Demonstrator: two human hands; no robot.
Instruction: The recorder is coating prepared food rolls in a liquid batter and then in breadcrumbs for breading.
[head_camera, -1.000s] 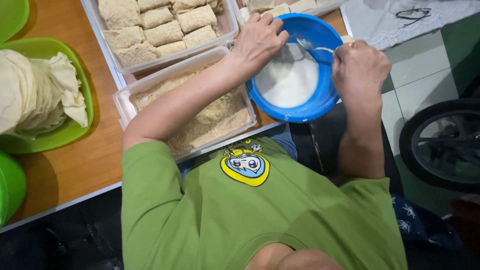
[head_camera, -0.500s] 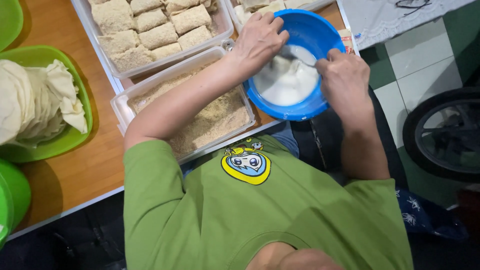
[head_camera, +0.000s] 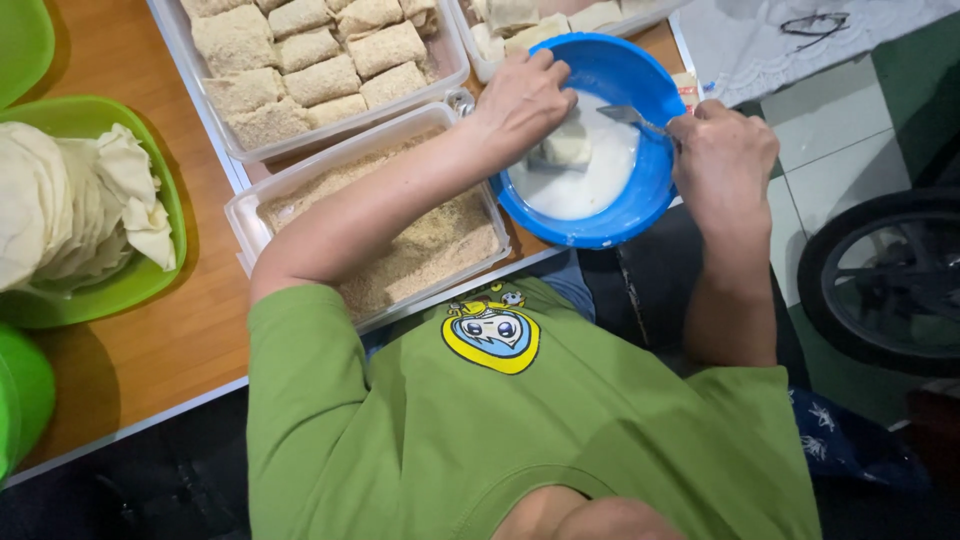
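Left hand (head_camera: 520, 100) reaches over the near rim of the blue bowl (head_camera: 640, 200), fingers curled down & pinching a pale rolled piece (head_camera: 565, 150) that sits in the white batter (head_camera: 580, 185); piece is partly sunk in the liquid, near the bowl's centre-left. Right hand (head_camera: 722, 160) is closed in a fist round the handle of a metal spoon (head_camera: 630, 117), w/ the spoon's bowl end pointing left over the batter, just above & right of the piece; can't tell if it touches the piece. Blue bowl sits at the table's near edge, on the wooden tabletop (head_camera: 190, 330). Just left of the bowl, touching or nearly so, is a clear plastic tray of breadcrumbs (head_camera: 440, 245), & the left forearm crosses over it. Behind that tray, a 2nd clear tray (head_camera: 330, 70) holds rows of crumb-coated rectangular pieces. Another tray w/ paler uncoated pieces (head_camera: 520, 20) shows at the top edge behind the bowl. Far left, a green plate (head_camera: 120, 290) holds a stack of thin pale wrappers (head_camera: 60, 205); more green dishes peek in at the top-left & bottom-left corners. Person wears a green T-shirt (head_camera: 520, 430) w/ a yellow cartoon patch. Right of the table, tiled floor & a dark wheel (head_camera: 885, 285); a pair of glasses (head_camera: 815, 22) lies on a white cloth at top right.
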